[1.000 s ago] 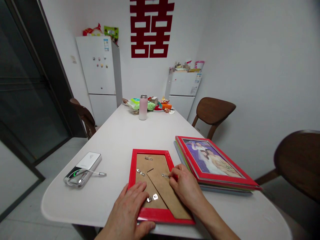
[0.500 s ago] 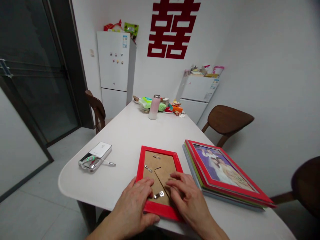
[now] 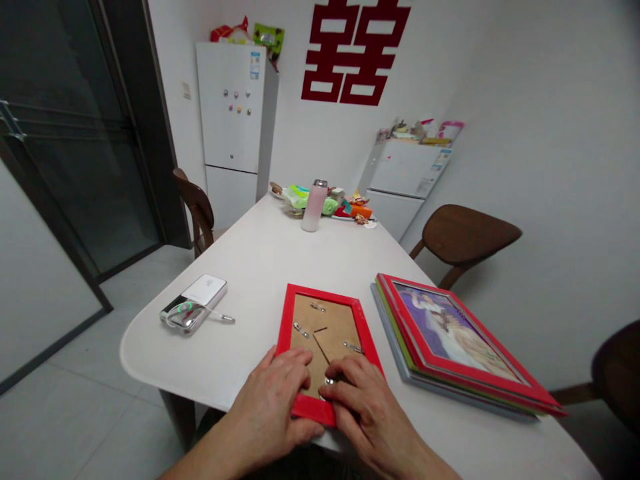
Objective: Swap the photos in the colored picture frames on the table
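Note:
A red picture frame [image 3: 286, 313] lies face down at the near edge of the white table, its brown backing board [image 3: 333, 317] showing. Small metal clips, such as the right one [image 3: 353, 347], sit around the board. My left hand [image 3: 273, 397] holds the frame's near left corner, fingers over the border and thumb along the near edge. My right hand [image 3: 367, 407] is closed at the near side, fingertips on the near metal clip [image 3: 329, 381], which they partly hide. A slanting stand leg or slot shows in the board's middle.
Right of the frame lies a stack of picture frames [image 3: 465, 373] with a photo on top. To the left is a power bank [image 3: 195, 303] with a cable. A pink bottle [image 3: 315, 207] and packets stand at the far end. Chairs [image 3: 467, 233] flank the table [image 3: 250, 267].
My right hand has moved from the board's right side toward the near clip, uncovering the right clip. My left hand keeps its place on the corner. The view has shifted slightly.

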Demonstrator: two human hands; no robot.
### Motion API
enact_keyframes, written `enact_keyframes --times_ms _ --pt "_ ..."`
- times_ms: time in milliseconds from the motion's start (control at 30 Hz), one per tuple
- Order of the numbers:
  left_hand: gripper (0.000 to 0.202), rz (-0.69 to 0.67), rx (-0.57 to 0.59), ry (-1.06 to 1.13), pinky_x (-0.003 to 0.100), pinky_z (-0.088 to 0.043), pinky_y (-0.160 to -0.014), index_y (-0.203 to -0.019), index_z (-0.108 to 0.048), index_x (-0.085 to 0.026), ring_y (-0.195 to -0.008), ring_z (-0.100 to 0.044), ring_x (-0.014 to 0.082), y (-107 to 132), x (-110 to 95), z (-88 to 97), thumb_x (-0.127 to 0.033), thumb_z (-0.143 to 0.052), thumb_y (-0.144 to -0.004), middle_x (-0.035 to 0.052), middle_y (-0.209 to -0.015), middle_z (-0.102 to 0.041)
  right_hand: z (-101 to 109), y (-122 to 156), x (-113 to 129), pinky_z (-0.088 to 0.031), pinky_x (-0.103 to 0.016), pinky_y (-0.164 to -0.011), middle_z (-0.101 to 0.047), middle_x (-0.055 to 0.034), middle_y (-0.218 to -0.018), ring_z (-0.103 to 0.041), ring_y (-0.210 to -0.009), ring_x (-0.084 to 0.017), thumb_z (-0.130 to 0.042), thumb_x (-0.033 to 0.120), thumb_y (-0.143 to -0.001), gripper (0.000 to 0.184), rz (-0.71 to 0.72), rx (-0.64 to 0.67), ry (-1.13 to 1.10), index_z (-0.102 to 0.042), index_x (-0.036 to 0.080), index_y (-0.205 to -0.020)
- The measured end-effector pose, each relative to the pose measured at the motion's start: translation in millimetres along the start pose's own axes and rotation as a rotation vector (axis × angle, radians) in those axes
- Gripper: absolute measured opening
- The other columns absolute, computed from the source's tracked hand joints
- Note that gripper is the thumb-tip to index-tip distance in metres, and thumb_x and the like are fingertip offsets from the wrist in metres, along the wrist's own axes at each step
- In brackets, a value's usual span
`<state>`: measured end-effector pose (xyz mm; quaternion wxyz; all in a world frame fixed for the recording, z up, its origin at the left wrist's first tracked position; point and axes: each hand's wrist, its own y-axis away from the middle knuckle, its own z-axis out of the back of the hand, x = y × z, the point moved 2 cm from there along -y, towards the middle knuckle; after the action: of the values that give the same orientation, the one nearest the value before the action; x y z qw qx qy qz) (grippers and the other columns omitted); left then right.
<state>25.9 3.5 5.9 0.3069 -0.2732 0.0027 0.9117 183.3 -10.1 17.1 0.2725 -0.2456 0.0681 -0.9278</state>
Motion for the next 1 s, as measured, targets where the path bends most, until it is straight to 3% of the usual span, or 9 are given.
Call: enact_keyframes --times_ms 133,267,400,533,733,1000 --pt "0.04 -0.009 0.012 -0.004 0.043 -0.026 -0.097 -0.091 -0.052 -0.019 -0.115 -0.038 0.0221 0.1 0.6 0.3 -0.033 -0.068 -0.057 0.0069 -0.124 -0.044 2.7 -4.5 -2.1 -0.041 -0.033 -0.075 -0.055 -0.0052 -0.088 -0.049 -0.085 -0.017 -0.044 0.015 -0.074 0.021 -0.017 -0.006 -0.031 -0.061 0.022 -0.084" --pt "0.041 -0.008 0.005 -0.001 0.043 -0.025 -0.098 -0.091 -0.052 -0.019 -0.115 -0.037 0.0222 0.9 0.9 0.5 -0.036 -0.068 -0.057 0.007 -0.124 -0.044 2.1 -26.6 -13.6 -0.042 -0.029 -0.075 -0.058 -0.0067 -0.09 -0.053 -0.083 -0.015 -0.042 0.017 -0.075 0.024 -0.115 -0.061 -0.06 -0.06 0.019 -0.091" --pt "0.04 0.002 0.006 0.004 0.043 -0.024 -0.098 -0.088 -0.052 -0.02 -0.115 -0.037 0.0227 1.8 1.3 -0.2 -0.037 -0.069 -0.056 0.0068 -0.125 -0.044 -5.7 -60.8 -25.2 -0.042 -0.027 -0.071 -0.062 -0.0069 -0.082 -0.055 -0.077 -0.015 -0.043 0.02 -0.076 0.022 -0.218 -0.095 0.032 -0.063 0.015 -0.084" --pt "0.042 0.0 0.0 0.015 0.042 -0.024 -0.098 -0.089 -0.052 -0.019 -0.114 -0.039 0.0226 1.6 1.5 -0.2 -0.038 -0.069 -0.055 0.007 -0.123 -0.045 -16.0 -83.4 -26.4 -0.039 -0.025 -0.066 -0.063 -0.0053 -0.073 -0.055 -0.071 -0.014 -0.043 0.021 -0.077 0.022 -0.2 -0.071 0.138 -0.064 0.017 -0.073" --pt "0.052 0.0 -0.006 0.025 0.041 -0.023 -0.099 -0.101 -0.049 -0.019 -0.114 -0.038 0.0213 1.7 5.1 -3.0 -0.039 -0.068 -0.056 0.0064 -0.124 -0.045 -22.1 -88.1 -23.3 -0.037 -0.024 -0.07 -0.061 -0.0044 -0.071 -0.053 -0.074 -0.014 -0.046 0.018 -0.076 0.02 -0.135 -0.032 0.16 -0.064 0.017 -0.067" --pt "0.05 0.003 -0.022 0.042 0.042 -0.025 -0.098 -0.096 -0.051 -0.019 -0.113 -0.039 0.0234 1.7 6.7 -6.3 -0.038 -0.07 -0.054 0.0079 -0.122 -0.046 -22.2 -89.4 -13.8 -0.038 -0.023 -0.065 -0.059 -0.0039 -0.067 -0.052 -0.069 -0.014 -0.047 0.014 -0.073 0.02 -0.112 0.015 0.187 -0.064 0.017 -0.063"
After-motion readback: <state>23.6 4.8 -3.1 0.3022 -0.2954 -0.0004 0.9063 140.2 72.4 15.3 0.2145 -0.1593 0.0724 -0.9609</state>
